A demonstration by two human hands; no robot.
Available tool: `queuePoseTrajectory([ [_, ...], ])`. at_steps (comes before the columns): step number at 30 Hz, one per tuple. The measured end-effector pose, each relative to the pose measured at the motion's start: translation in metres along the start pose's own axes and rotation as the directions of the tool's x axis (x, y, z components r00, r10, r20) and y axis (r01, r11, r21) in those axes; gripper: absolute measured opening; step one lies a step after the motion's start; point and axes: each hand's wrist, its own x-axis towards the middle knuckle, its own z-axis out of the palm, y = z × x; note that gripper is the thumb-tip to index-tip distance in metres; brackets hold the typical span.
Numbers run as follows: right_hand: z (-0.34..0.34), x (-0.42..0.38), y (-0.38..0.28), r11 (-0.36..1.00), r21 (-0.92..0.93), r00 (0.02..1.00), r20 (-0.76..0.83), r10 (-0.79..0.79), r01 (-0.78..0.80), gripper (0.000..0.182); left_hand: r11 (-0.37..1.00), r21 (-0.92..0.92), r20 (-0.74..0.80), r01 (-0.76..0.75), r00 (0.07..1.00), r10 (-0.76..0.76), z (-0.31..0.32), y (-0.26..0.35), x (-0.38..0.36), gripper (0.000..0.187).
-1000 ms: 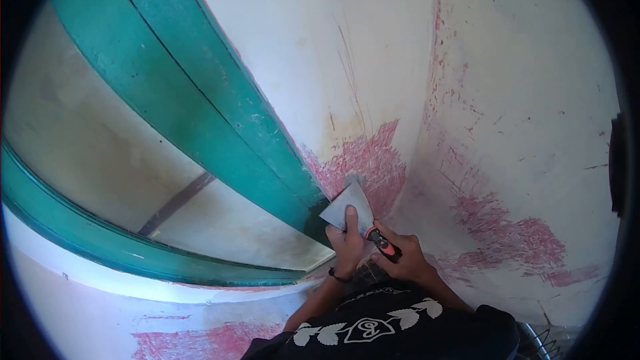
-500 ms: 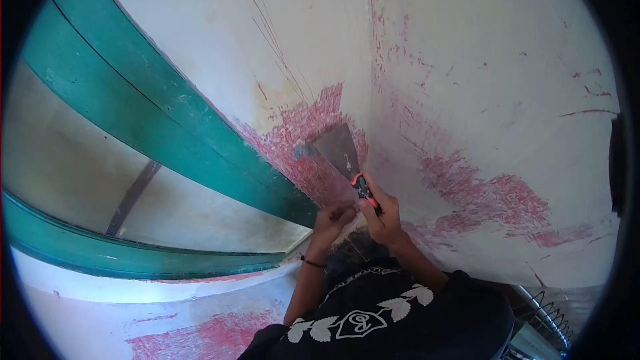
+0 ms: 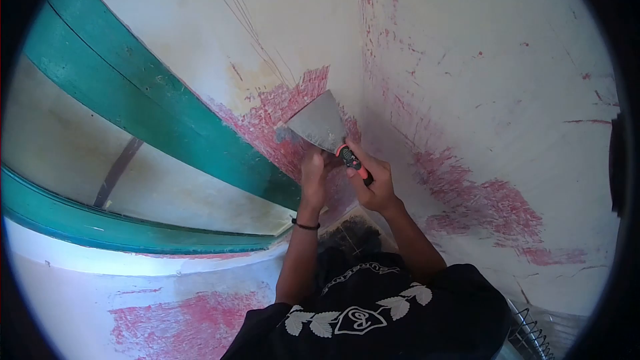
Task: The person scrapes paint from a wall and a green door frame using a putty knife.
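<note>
A scraper with a wide grey metal blade (image 3: pixel 319 122) and a black and red handle (image 3: pixel 355 164) is held in my right hand (image 3: pixel 375 183), its fingers wrapped round the handle. The blade points up and left, over a patch of wall with scraped pink paint (image 3: pixel 267 139). My left hand (image 3: pixel 313 173) is raised just below the blade, near its lower edge; its fingers are partly hidden, so whether it touches the blade or holds something cannot be made out. A dark band circles the left wrist.
A green frame (image 3: pixel 153 97) with a pale panel runs along the left. The wall corner rises beyond the scraper. More scraped pink patches mark the right wall (image 3: pixel 487 207) and the lower left wall (image 3: pixel 180 323). Coiled wire (image 3: pixel 531 333) shows at lower right.
The view has shifted slightly. My left hand has risen from below the handle to near the blade. The scraper, still in my right hand, has tilted further left.
</note>
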Motion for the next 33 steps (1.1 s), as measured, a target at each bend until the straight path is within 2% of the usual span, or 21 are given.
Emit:
queuePoseTrajectory([
  [2, -0.002, 0.004, -0.005, 0.990, 0.047, 0.990, 0.069, 0.127, -0.130, 0.053, 0.974, 0.206, -0.198, 0.090, 0.979, -0.049, 0.012, 0.006, 0.017, 0.047],
  [3, 0.000, 0.000, -0.005, 0.989, 0.042, 0.988, 0.073, 0.139, -0.143, 0.053, 0.943, 0.298, -0.298, 0.149, 0.953, -0.056, 0.018, 0.010, 0.023, 0.045],
  [6, 0.004, -0.013, -0.004, 0.984, 0.023, 0.981, 0.087, 0.172, -0.174, 0.054, 0.999, -0.011, -0.277, 0.050, 0.960, -0.051, 0.046, 0.019, 0.028, 0.041],
  [9, 0.007, -0.012, -0.001, 0.982, 0.022, 0.979, 0.084, 0.187, -0.190, 0.055, 0.996, 0.046, -0.364, 0.080, 0.930, -0.058, 0.053, 0.019, 0.032, 0.038],
  [12, 0.011, 0.003, -0.002, 0.985, 0.041, 0.986, 0.028, 0.164, -0.165, 0.055, 0.990, 0.141, -0.304, -0.019, 0.951, 0.062, 0.053, 0.021, 0.050, 0.038],
  [15, 0.009, 0.011, -0.001, 0.988, 0.030, 0.988, 0.024, 0.152, -0.153, 0.055, 0.987, 0.161, -0.287, -0.013, 0.956, 0.060, 0.054, 0.023, 0.054, 0.037],
  [18, 0.005, 0.006, 0.000, 0.988, 0.017, 0.987, 0.054, 0.149, -0.150, 0.054, 0.995, 0.103, -0.364, 0.016, 0.931, 0.023, 0.058, 0.023, 0.043, 0.036],
  [19, 0.004, 0.007, -0.001, 0.988, 0.010, 0.987, 0.060, 0.152, -0.153, 0.054, 0.995, 0.100, -0.343, -0.003, 0.939, 0.037, 0.059, 0.024, 0.048, 0.036],
  [23, 0.001, 0.018, -0.010, 0.965, 0.012, 0.962, 0.086, 0.261, -0.263, 0.055, 0.995, 0.103, -0.297, -0.015, 0.954, 0.045, 0.065, 0.035, 0.057, 0.037],
  [26, 0.004, 0.012, -0.010, 0.983, 0.045, 0.983, 0.050, 0.176, -0.178, 0.054, 0.994, 0.105, -0.317, -0.014, 0.947, 0.047, 0.062, 0.030, 0.049, 0.038],
  [29, 0.000, 0.000, -0.011, 0.958, 0.042, 0.951, 0.140, 0.275, -0.284, 0.055, 0.991, 0.136, -0.319, -0.014, 0.946, 0.057, 0.060, 0.031, 0.045, 0.039],
  [33, -0.002, 0.000, -0.006, 0.948, 0.114, 0.949, 0.143, 0.280, -0.296, 0.056, 0.988, 0.146, -0.321, -0.054, 0.942, 0.099, 0.056, 0.020, 0.043, 0.040],
])
